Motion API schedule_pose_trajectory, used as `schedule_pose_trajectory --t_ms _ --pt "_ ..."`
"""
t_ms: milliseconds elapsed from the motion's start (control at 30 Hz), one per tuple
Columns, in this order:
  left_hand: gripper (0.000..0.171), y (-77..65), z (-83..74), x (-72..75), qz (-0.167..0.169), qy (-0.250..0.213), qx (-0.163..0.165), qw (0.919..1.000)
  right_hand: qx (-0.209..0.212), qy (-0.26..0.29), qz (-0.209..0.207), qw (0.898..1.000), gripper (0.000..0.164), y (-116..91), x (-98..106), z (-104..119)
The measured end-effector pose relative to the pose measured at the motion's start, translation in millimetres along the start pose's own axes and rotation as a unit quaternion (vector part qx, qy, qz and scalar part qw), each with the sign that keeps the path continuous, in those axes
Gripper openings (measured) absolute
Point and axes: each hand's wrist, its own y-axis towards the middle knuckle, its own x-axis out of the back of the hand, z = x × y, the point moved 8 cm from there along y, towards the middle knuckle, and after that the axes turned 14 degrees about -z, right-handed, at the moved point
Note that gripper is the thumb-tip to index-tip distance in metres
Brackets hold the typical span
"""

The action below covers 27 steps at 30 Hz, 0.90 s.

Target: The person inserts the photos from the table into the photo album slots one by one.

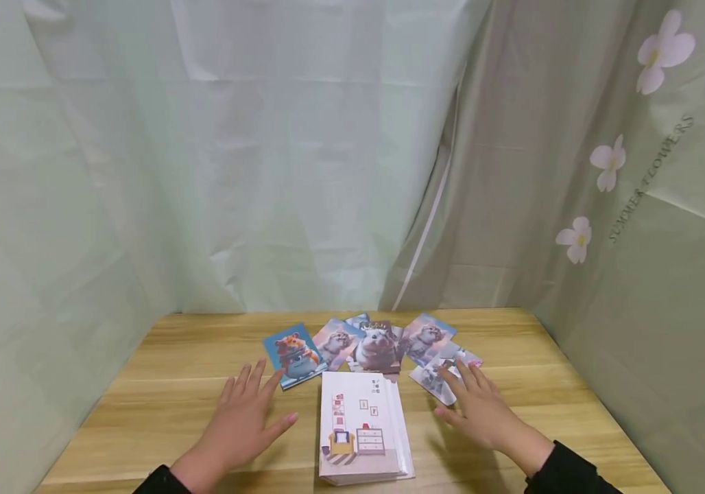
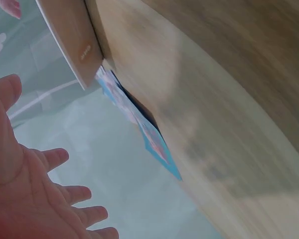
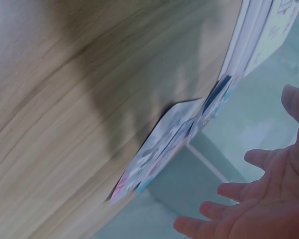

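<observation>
A thick white album (image 1: 352, 425) with a drawn armchair and drawers on its cover lies near the table's front, between both hands. My left hand (image 1: 238, 418) hovers left of it with fingers spread, holding nothing; its palm shows in the left wrist view. On the other side my right hand (image 1: 479, 405) is likewise spread and holds nothing, its fingertips overlapping the nearest cards in the head view. Behind the album lie several picture cards: a blue hamster card (image 1: 293, 355), a crowned-animal card (image 1: 377, 346), kitten cards (image 1: 428, 337) and a greyish card (image 1: 433, 381).
The wooden table (image 1: 167, 384) carries these things. Pale curtains (image 1: 315, 158) enclose its back and sides, with printed flowers (image 1: 664, 51) and lettering on the right one. In the right wrist view, a hand's shadow (image 3: 129, 89) falls on the wood.
</observation>
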Motion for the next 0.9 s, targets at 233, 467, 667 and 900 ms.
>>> schedule_pose_trajectory --t_ms 233,467,667,900 --pt "0.082 0.6 -14.3 -10.4 0.032 -0.015 0.000 0.9994 0.002 0.010 0.042 0.999 0.074 1.2 -12.5 13.4" --pt "0.081 3.3 -39.4 -24.1 0.058 -0.050 -0.012 0.9970 0.028 0.025 0.052 0.998 0.072 -3.9 -17.8 30.8" --pt "0.081 1.9 -56.2 -37.4 0.065 -0.046 -0.043 0.9959 0.044 0.033 0.064 0.996 0.071 -5.4 -29.6 37.6" --pt "0.080 -2.1 -65.7 -39.0 0.059 -0.041 -0.059 0.9957 0.066 0.039 0.063 0.995 0.068 -3.9 -36.5 49.2"
